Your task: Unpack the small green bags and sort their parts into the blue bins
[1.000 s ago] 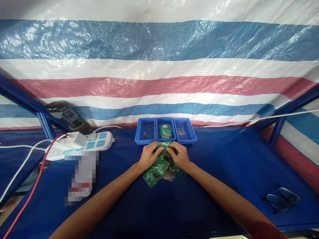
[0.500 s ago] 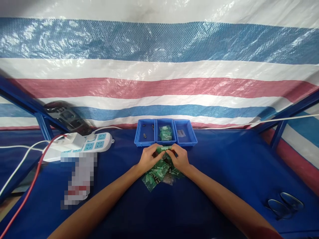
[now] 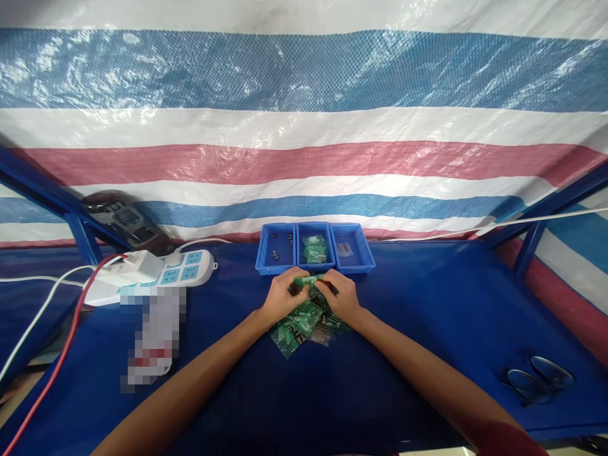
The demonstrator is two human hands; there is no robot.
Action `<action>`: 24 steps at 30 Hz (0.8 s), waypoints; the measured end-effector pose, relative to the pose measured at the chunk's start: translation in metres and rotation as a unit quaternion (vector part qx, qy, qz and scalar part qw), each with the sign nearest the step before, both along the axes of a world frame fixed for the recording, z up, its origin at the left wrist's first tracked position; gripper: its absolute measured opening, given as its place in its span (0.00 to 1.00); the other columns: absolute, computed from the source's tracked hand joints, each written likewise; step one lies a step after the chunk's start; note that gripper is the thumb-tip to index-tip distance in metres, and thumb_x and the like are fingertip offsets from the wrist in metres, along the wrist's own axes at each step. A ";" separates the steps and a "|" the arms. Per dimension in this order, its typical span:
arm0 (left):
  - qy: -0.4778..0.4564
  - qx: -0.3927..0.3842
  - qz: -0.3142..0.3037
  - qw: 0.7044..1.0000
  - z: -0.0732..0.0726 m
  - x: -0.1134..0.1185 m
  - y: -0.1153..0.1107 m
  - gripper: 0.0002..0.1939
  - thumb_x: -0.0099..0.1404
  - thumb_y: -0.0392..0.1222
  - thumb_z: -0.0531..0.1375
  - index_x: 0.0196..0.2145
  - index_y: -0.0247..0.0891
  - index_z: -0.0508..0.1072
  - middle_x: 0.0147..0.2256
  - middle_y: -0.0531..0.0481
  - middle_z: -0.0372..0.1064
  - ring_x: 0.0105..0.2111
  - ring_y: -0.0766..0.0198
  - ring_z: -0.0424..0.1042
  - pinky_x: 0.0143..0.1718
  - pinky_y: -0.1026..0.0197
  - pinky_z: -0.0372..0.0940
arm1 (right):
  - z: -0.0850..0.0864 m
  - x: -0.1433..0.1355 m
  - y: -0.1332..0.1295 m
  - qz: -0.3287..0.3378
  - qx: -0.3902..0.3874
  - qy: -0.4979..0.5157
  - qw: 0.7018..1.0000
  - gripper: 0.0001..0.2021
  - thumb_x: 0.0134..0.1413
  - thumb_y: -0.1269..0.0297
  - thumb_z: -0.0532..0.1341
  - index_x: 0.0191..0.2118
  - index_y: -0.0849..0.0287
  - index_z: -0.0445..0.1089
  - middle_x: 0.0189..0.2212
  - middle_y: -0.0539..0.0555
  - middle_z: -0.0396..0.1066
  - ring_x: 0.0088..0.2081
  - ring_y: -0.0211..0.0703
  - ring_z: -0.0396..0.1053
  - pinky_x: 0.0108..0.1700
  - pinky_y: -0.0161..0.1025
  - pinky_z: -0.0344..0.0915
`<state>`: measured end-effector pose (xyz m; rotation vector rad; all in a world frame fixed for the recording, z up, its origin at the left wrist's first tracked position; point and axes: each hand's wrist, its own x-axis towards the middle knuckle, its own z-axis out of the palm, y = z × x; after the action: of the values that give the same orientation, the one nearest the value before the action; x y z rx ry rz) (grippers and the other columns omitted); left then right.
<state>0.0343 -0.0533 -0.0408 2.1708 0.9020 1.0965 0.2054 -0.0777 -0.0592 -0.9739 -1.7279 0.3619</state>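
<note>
Between my left hand and my right hand is a small green-tinted plastic bag, pinched at both sides with fingers and thumbs. What is inside it is too small to make out. Under my hands lies a pile of similar green bags holding light, stick-like pieces and some dark ones. A clear bag with brownish pieces sits at the pile's near side. Just beyond my fingers is the middle blue bin, which has green bags in it.
The left blue bin holds a few small metal parts; the right bin holds a clear packet. A power strip with cables and a blurred-out item are at left. Eyeglasses lie at right. Striped sheeting hangs behind.
My fingers have shifted slightly on the green bag, my left thumb drawing back a little. The whole view has tilted slightly. The bins and pile look the same.
</note>
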 end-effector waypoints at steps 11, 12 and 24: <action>0.036 0.010 0.003 0.999 0.002 0.000 -0.001 0.05 0.61 0.38 0.55 0.33 0.37 0.69 0.29 0.49 0.67 0.30 0.64 0.67 0.31 0.63 0.63 | 0.000 0.000 0.000 0.029 -0.016 -0.003 0.999 0.08 0.59 0.59 0.55 0.34 0.59 0.65 0.22 0.50 0.60 0.21 0.37 0.58 0.24 0.35 0.58; 0.030 0.009 0.003 1.000 0.002 0.000 -0.001 0.05 0.61 0.38 0.55 0.33 0.36 0.70 0.29 0.49 0.68 0.30 0.64 0.67 0.32 0.63 0.63 | 0.000 0.000 0.000 0.028 -0.020 -0.002 0.999 0.08 0.59 0.59 0.56 0.34 0.59 0.64 0.22 0.50 0.59 0.21 0.37 0.58 0.24 0.35 0.58; 0.001 0.007 -0.006 1.000 0.001 -0.001 0.000 0.07 0.63 0.40 0.57 0.37 0.36 0.71 0.33 0.46 0.70 0.31 0.63 0.69 0.31 0.63 0.65 | 0.000 0.000 0.000 0.005 -0.029 0.000 1.000 0.11 0.62 0.61 0.52 0.30 0.58 0.64 0.22 0.49 0.58 0.23 0.37 0.57 0.26 0.36 0.55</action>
<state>0.0335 -0.0535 -0.0400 2.1856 0.8832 1.0984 0.2059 -0.0773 -0.0592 -1.0067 -1.7318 0.4199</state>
